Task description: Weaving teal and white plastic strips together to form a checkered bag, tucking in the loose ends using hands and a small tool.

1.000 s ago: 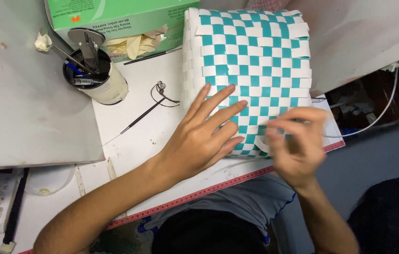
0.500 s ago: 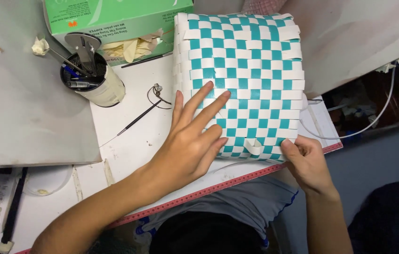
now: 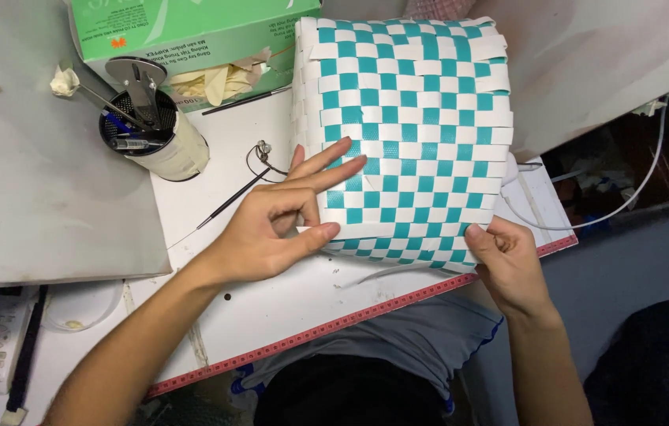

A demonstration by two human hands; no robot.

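A woven piece (image 3: pixel 409 134) of teal and white strips in a checker pattern lies on a white board (image 3: pixel 271 300). My left hand (image 3: pixel 287 217) rests at its lower left corner, thumb and forefinger pinching a white strip end at the edge, the other fingers spread over the weave. My right hand (image 3: pixel 508 264) holds the lower right corner, its thumb on top of the weave and its fingers underneath.
A green tissue-style box (image 3: pixel 185 35) with pale gloves sticking out stands at the top. A cup (image 3: pixel 153 134) of pens and tools is at the left. A thin black tool (image 3: pixel 228 201) and a wire loop lie beside my left hand. A red ruler strip (image 3: pixel 366 315) edges the board.
My left hand has slid left from flat on the weave to pinch the left edge. My right hand dropped from above the weave to grip the lower right corner. The weave shifted slightly.
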